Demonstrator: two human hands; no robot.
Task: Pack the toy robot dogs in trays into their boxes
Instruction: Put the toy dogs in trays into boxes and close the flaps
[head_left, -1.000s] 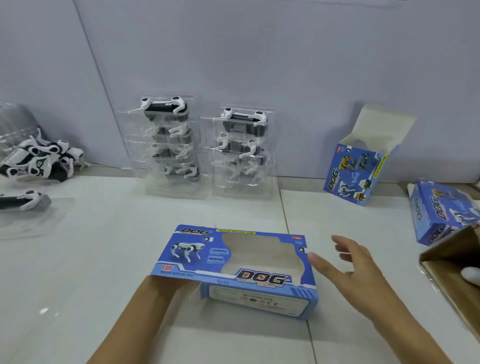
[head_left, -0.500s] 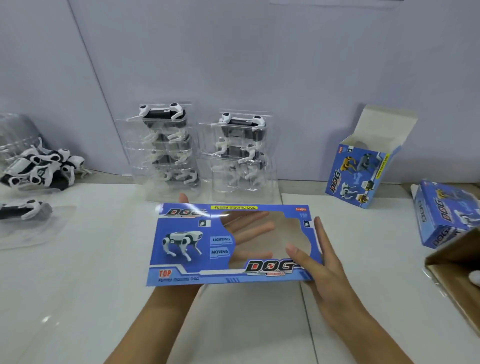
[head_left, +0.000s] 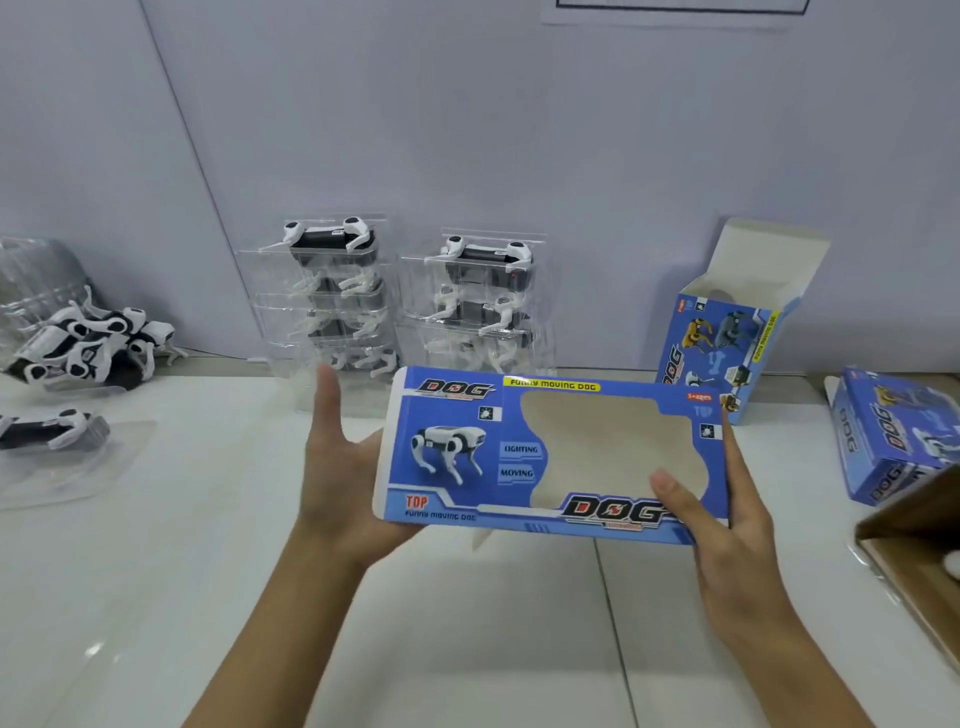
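Box (head_left: 550, 452) shifted right & up vs earlier; right hand (head_left: 727, 530) pinches its right end, left hand (head_left: 337, 467) flat-fingered supports left end.

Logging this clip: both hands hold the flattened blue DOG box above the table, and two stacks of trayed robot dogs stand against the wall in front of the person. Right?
Not quite. The head view shows the blue DOG box held by both hands, left hand and right hand, but opened into shape, not flattened. The two tray stacks do stand against the wall.

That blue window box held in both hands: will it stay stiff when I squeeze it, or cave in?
The blue window box is probably light and flexible: it looks like thin card, and nothing shows through its window. It may cave in around the large cutout. The left hand supports one end and the right hand grips the other; holding by edges seems safest.
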